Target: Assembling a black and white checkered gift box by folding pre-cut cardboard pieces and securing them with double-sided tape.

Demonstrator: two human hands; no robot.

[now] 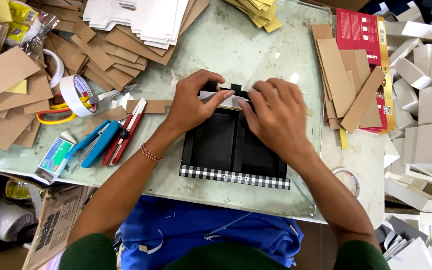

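Note:
A flat black card sheet (226, 145) with a black-and-white checked strip (233, 177) along its near edge lies on the glass table (236, 45). At its far edge my left hand (193, 102) pinches a white strip (228, 99) with thumb and forefinger. My right hand (276, 117) lies over the sheet's far right part, its fingertips pressing on the same white strip beside the left hand.
Left of the sheet lie a red box cutter (126, 131), a blue stapler (95, 144), a tape roll (76, 92) and yellow-handled scissors (58, 114). Brown card pieces (348, 85) are stacked at right, over a red box (358, 30). White boxes (426, 100) pile up far right. Another tape roll (348, 180) sits near right.

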